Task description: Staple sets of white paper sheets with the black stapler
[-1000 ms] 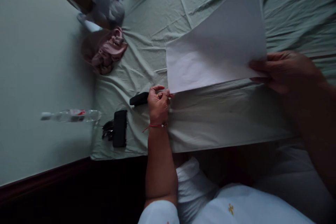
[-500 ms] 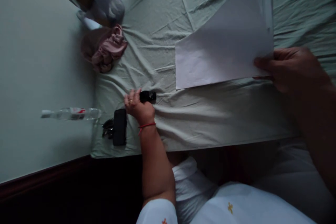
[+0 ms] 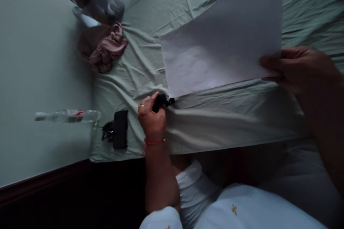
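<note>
Over the green cloth [image 3: 215, 125], the white paper [image 3: 223, 43] appeared light, limp and easily creased, best taken by its edges; the right hand [image 3: 298, 68] pinched one. Beside its lower-left corner, the left hand [image 3: 151, 116] grasped a black tool [image 3: 160, 102], seemingly rigid.

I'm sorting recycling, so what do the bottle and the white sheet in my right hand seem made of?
Bottle: probably clear plastic, fairly glossy; the wall shows through it.

White sheet: likely paper, matte; it's thin and its edge curves from your right hand.
</note>
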Demonstrator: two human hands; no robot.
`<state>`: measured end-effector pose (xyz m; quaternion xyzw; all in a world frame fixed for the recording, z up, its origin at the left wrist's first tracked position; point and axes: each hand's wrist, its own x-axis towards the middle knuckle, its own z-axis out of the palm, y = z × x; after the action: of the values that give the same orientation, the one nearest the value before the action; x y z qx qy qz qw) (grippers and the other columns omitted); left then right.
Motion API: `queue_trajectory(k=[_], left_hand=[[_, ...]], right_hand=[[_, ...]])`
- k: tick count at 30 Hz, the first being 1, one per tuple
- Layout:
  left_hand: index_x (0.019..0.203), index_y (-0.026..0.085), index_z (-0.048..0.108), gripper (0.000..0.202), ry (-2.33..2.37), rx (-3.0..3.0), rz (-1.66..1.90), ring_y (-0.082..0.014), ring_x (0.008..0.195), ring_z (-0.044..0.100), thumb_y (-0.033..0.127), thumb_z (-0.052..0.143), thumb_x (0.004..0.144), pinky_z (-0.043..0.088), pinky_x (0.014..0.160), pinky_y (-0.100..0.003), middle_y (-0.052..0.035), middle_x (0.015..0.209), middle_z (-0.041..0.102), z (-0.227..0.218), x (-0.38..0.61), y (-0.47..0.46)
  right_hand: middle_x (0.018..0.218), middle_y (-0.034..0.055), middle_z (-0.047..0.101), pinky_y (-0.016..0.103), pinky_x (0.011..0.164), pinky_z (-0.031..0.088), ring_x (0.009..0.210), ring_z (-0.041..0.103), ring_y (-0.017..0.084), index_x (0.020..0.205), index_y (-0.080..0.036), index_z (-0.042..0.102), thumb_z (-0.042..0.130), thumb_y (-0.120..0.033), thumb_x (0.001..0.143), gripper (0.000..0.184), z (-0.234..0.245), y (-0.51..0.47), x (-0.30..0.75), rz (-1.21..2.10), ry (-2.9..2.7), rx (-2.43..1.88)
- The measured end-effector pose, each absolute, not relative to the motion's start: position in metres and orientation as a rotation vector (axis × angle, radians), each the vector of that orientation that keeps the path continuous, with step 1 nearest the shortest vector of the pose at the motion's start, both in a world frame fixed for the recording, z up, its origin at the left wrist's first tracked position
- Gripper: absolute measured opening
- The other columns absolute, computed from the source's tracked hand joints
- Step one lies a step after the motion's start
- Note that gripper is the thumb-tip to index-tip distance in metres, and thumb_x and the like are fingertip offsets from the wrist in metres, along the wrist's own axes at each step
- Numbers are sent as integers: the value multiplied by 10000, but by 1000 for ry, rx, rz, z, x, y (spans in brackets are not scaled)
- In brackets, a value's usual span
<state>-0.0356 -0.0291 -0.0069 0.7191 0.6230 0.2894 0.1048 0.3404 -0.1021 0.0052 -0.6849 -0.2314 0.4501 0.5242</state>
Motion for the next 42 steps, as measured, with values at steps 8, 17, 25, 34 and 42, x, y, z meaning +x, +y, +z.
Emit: queue_trajectory(k=[8,17,25,34,42], left_hand=[[1251,240,765,498,1798,2115,817,-264,1197,660,43,682,801,508,1127,-440,-98,1220,724,-14,-31,-28],[1193,279,777,479,1777,2155,836,-257,1155,670,32,682,794,528,1089,-450,-71,1178,742,-13,-30,-32],[1158,238,782,441,1743,2170,840,-261,1120,671,37,668,782,531,1050,-446,-85,1153,740,-14,-29,-34],[1113,235,796,434,1665,2163,866,-242,1083,676,40,646,756,531,1038,-424,-64,1108,748,-12,-26,-35],[1089,251,827,513,1594,2069,874,-243,1154,694,24,562,714,518,1118,-447,-52,1110,785,-8,-30,-34]], right_hand=[[954,-14,731,313,731,702,821,707,157,860,-306,787,864,-307,750,135,-2,-103,342,1135,-553,-1586],[860,20,727,227,580,613,673,645,101,828,-228,794,831,-195,729,111,5,-98,328,1163,-471,-1588],[811,43,723,162,549,497,638,616,67,851,-144,796,841,-182,711,153,-1,-96,327,1165,-510,-1553],[893,20,717,263,775,635,773,679,126,870,-214,782,741,-228,844,50,5,-100,320,1152,-598,-1691],[880,37,717,229,625,578,676,607,80,897,-152,777,774,-166,795,103,5,-97,320,1146,-525,-1649]])
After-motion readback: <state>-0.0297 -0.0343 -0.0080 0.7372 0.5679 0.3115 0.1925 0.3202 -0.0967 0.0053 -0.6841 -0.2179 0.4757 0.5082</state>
